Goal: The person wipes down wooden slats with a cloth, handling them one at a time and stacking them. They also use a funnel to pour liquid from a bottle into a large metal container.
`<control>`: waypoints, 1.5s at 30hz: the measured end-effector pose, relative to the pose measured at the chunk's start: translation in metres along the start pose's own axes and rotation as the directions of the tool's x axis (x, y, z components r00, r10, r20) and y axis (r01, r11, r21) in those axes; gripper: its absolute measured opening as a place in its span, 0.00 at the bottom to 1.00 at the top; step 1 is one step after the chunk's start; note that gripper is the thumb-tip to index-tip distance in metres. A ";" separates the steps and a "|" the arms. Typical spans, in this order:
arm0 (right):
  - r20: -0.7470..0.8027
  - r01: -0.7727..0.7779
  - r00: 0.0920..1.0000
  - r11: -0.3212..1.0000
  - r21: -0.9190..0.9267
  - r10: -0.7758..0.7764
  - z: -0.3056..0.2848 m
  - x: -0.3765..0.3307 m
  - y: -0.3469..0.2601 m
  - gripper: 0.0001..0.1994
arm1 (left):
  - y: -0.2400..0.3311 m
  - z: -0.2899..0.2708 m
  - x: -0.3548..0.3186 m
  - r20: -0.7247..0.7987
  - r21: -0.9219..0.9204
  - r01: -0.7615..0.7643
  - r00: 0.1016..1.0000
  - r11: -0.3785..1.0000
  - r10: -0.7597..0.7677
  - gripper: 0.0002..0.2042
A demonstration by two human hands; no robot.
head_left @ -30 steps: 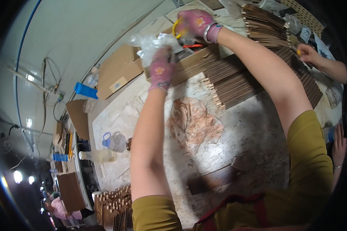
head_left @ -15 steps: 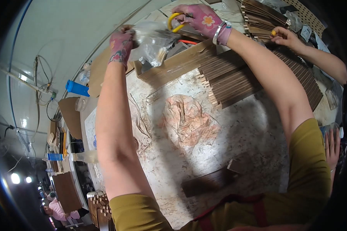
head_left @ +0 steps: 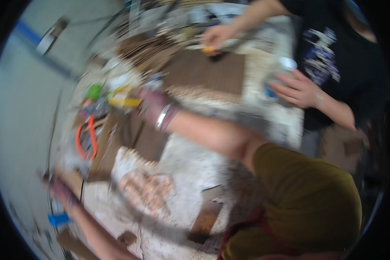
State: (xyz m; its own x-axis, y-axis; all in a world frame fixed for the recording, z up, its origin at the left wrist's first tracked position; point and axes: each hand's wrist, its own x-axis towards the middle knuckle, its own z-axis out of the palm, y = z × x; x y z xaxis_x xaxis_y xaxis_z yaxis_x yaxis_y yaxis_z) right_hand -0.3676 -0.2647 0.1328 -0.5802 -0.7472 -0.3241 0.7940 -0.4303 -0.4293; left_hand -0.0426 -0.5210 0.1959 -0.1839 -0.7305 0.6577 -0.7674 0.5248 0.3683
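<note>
My right hand [head_left: 154,108], in a stained pink glove with a metal band at the wrist, is closed on a yellow curved-handled tool [head_left: 125,102]. What part of the tool lies inside the fingers is hidden. It is above the far end of an open cardboard box [head_left: 102,162] of mixed items, where an orange loop-shaped handle [head_left: 78,138] sticks up. My left hand [head_left: 63,190], also gloved, is out past the near end of the box, close to a blue cup-like thing [head_left: 58,219]. Motion smears its fingers, so its grip is unclear.
Stacked dark-brown slats [head_left: 206,73] lie across the table. A co-worker's hand [head_left: 219,37] with something yellow is over them; the other hand [head_left: 297,89] is at a clear container [head_left: 281,71]. A crumpled stained cloth [head_left: 149,190] and a brown board [head_left: 206,221] lie nearer me.
My view has swung right, bringing the co-worker further in. My left hand has moved away from the clear plastic bag it was at over the box. My right hand still grips the yellow tool.
</note>
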 end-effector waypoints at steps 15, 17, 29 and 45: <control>-0.048 0.160 0.987 0.934 0.320 -0.153 -0.208 -0.145 -0.086 0.18 | 0.251 -0.065 -0.232 0.422 -0.855 0.136 0.744 0.500 0.518 0.17; -0.045 0.160 0.987 0.880 0.447 -0.157 -0.230 -0.150 -0.099 0.16 | 0.288 -0.085 -0.253 0.448 -0.882 0.280 0.745 0.378 0.494 0.16; -0.020 0.165 0.986 0.924 0.345 -0.168 -0.172 -0.213 -0.114 0.12 | 0.252 -0.187 -0.370 0.717 -0.666 0.644 0.692 0.376 0.086 0.20; 0.395 0.160 0.878 0.610 -0.776 0.271 -0.252 -0.292 -0.010 0.17 | 0.191 -0.287 -0.514 0.739 -0.416 0.820 0.557 0.393 -0.380 0.10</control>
State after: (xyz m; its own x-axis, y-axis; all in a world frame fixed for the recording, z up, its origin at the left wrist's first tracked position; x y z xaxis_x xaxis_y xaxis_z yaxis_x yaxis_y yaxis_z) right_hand -0.2521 0.0854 0.0193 -0.2222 -0.9726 -0.0685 0.2509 0.0109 -0.9680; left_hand 0.0816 0.0799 0.1165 -0.2647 -0.9289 -0.2591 -0.1967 -0.2110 0.9575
